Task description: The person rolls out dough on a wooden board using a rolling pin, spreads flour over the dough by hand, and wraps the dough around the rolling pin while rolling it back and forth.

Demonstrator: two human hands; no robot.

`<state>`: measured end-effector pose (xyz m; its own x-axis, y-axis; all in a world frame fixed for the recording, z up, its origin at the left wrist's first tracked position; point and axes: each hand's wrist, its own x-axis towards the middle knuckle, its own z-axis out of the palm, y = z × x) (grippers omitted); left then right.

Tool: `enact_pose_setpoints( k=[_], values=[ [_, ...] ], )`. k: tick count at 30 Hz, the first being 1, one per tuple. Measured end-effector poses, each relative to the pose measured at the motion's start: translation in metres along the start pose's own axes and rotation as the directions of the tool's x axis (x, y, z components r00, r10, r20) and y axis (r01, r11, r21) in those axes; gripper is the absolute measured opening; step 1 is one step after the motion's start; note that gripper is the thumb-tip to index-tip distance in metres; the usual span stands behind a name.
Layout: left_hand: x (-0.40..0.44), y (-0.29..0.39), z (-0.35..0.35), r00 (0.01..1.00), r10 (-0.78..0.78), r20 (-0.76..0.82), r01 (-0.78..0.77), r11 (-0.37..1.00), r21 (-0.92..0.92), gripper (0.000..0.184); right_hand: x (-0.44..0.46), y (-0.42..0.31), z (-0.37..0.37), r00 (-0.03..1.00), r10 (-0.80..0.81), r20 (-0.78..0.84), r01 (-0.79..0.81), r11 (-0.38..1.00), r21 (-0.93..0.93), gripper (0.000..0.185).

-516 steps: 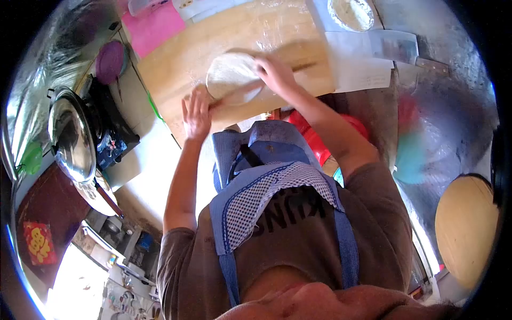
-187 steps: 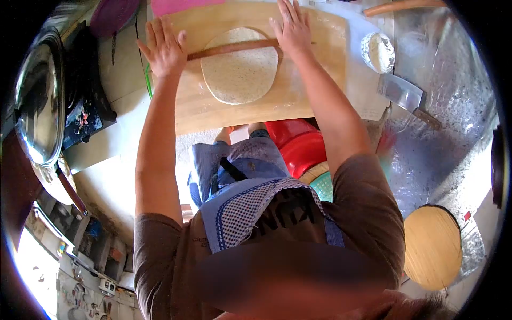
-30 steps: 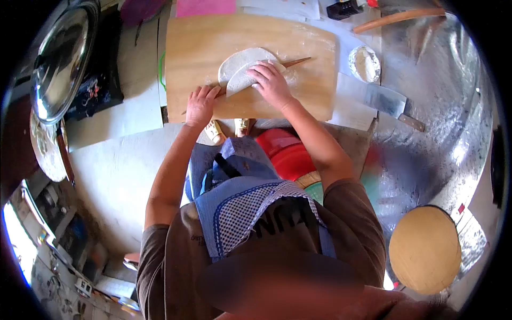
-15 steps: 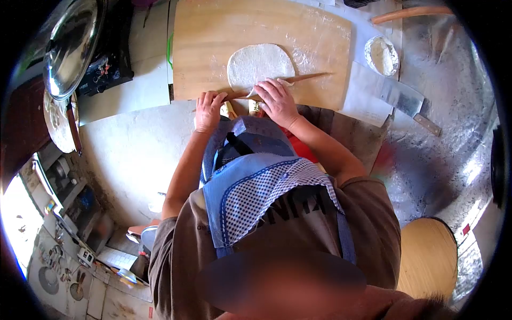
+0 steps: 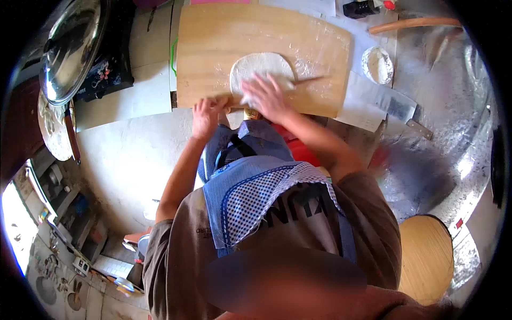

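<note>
- Blue apron (image 5: 226, 186), finely striped, with dark blue stitching curving along its bib;
- checked panel (image 5: 258, 192) on the apron, dark and white, its edge frayed;
- blue strap (image 5: 347, 237) rising from the apron's right side;
- black band (image 5: 242, 144) across the apron's lower part;
- brown T-shirt (image 5: 178, 245) behind the apron, short-sleeved; large black lettering (image 5: 301, 216) beside the checks, partly covered; smaller dark print left of the apron.

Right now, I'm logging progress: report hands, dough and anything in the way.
Left hand at left end of rolling pin. Right hand, blurred, over dough sheet. Far part flat on wooden board. Cleaver off board, right side.
</note>
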<state>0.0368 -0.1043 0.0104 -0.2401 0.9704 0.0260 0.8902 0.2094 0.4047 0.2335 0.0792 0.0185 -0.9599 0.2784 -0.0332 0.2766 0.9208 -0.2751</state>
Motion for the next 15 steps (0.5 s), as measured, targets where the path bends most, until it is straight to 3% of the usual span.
enact_pose_setpoints(
  k=[2,3,5,7,8,10,13,15],
  values=[
    [-0.015,0.003,0.002,1.0,0.016,0.001,-0.016,0.999,-0.047,0.047,-0.04,-0.025,-0.007,0.99,0.037,0.139,-0.047,0.996,0.069,0.071],
    [-0.017,0.005,0.0,0.999,-0.035,0.007,0.035,0.997,-0.066,0.048,-0.042,-0.028,-0.009,0.987,0.041,0.156,-0.041,0.999,-0.004,0.074],
    [-0.013,0.001,-0.004,0.996,-0.088,0.032,0.091,0.992,-0.088,0.05,-0.002,-0.017,-0.005,0.993,0.099,0.071,-0.094,0.993,-0.073,0.072],
    [0.009,-0.01,-0.013,0.989,-0.109,-0.098,0.113,0.993,0.036,0.051,0.066,0.001,-0.023,0.968,0.197,0.152,-0.179,0.976,-0.123,0.07],
    [0.017,-0.017,-0.013,0.986,-0.116,-0.12,0.121,0.992,0.035,0.051,0.095,0.02,-0.006,0.981,0.182,-0.063,-0.184,0.983,-0.026,0.067],
    [0.042,-0.037,-0.012,0.984,-0.082,-0.161,0.095,0.992,0.079,0.048,0.136,0.039,-0.003,0.952,0.258,-0.163,-0.273,0.959,-0.08,0.063],
    [0.058,-0.049,-0.015,0.99,0.011,-0.142,0.007,0.992,0.128,0.043,0.142,0.036,-0.022,0.937,0.281,-0.207,-0.294,0.955,-0.037,0.063],
    [0.054,-0.048,-0.014,0.99,-0.012,-0.139,0.027,0.994,0.105,0.044,0.106,0.009,-0.026,0.934,0.284,-0.215,-0.283,0.958,0.034,0.064]
  ],
)
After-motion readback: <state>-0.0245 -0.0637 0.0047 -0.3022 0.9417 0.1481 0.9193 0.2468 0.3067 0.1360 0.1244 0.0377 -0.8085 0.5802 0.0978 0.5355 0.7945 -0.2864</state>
